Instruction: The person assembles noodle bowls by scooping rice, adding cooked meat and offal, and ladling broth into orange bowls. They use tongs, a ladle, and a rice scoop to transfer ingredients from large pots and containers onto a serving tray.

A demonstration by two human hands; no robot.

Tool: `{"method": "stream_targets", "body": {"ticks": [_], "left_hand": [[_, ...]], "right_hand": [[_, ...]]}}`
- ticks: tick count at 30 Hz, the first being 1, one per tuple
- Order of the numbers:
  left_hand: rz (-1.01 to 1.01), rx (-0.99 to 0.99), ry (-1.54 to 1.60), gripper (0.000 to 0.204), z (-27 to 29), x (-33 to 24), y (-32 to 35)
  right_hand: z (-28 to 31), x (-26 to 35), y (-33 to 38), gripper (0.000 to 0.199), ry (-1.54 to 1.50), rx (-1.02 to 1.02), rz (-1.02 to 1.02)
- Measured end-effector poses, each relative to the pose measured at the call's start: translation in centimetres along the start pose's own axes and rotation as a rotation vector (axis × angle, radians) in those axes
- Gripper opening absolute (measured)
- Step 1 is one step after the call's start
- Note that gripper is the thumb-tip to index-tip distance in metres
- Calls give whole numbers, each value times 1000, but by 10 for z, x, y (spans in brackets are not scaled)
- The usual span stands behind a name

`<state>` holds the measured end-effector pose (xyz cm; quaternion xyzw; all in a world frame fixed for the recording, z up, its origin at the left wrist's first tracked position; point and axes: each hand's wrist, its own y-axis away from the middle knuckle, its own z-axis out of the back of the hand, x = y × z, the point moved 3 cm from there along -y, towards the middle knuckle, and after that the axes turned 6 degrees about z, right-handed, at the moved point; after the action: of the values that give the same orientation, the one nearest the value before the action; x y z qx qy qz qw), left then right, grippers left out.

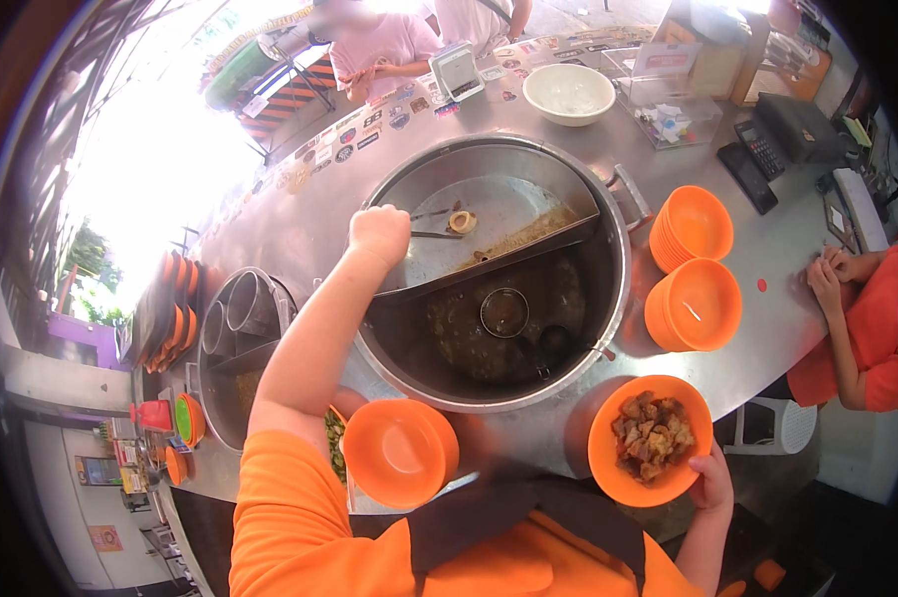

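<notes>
Your wide fisheye view looks steeply down and outward from the left side of your head over the silvery metal counter (299, 236), near enough that the large, round, divided metal pot (469, 405) fills the middle, while a pink-shirted person (384, 48) appears small at the far upper edge.

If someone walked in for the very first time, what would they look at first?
Probably the big round pot in the middle, where the left hand holds what looks like tongs in its far half. Then the orange bowl of brown chunks in the right hand, at the lower right. More orange, stacked bowls stand right of the pot.
</notes>
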<state>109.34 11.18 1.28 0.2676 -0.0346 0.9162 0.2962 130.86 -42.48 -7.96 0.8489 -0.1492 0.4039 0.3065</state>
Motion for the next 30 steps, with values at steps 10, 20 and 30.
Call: {"method": "stream_targets", "body": {"ticks": [10, 20, 30], "left_hand": [[-67, -115, 79, 15, -14, 9, 6], [-402, -51, 109, 11, 60, -7, 108], [-753, 199, -213, 15, -72, -179, 65]], "right_hand": [[-1, -5, -6, 76, -30, -34, -19], [-6, -12, -15, 76, -58, 15, -37], [-3, -11, -8, 79, -77, 1, -32]]}}
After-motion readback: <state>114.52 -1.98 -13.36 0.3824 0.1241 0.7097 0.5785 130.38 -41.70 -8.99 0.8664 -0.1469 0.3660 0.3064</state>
